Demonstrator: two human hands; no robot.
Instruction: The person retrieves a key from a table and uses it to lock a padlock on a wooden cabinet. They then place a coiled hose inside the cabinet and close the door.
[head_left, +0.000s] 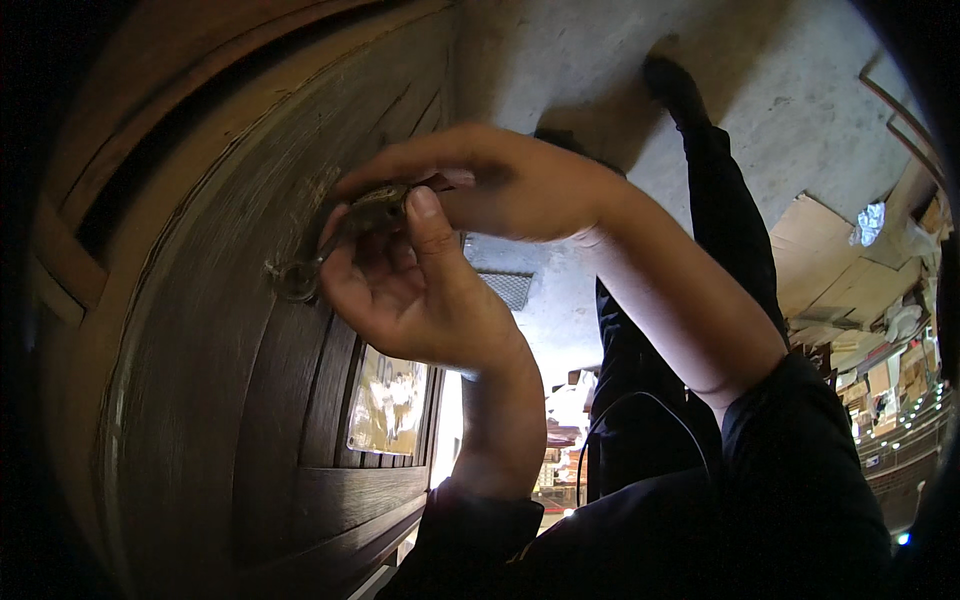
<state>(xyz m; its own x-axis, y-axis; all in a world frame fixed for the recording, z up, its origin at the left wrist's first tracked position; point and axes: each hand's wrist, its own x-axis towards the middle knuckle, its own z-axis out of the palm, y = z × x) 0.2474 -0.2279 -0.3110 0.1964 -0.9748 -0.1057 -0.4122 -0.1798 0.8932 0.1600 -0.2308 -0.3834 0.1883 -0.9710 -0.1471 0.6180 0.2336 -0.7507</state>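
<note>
A dark, worn metal fitting (pixel 382 212) with a small round hole is between my hands, close to a brown wooden door (pixel 200 330). My left hand (pixel 430 305) grips it from below, thumb pressed on its near end and fingers curled beneath. From the right, my right hand (pixel 530 185) reaches over the top, its fingers closed along the far side. Both hands hide much of the fitting, and its exact kind is unclear. Just left of my left fingers, a round metal ring (pixel 294 282) sits on the door's face.
A shiny plate (pixel 387 402) is on the door's lower panel. Flattened cardboard (pixel 815 245) and crumpled plastic (pixel 869 224) lie on the concrete floor (pixel 590 60) at right. A dark cable (pixel 640 394) loops by my legs, and a floor grate (pixel 505 290) shows beyond my wrists.
</note>
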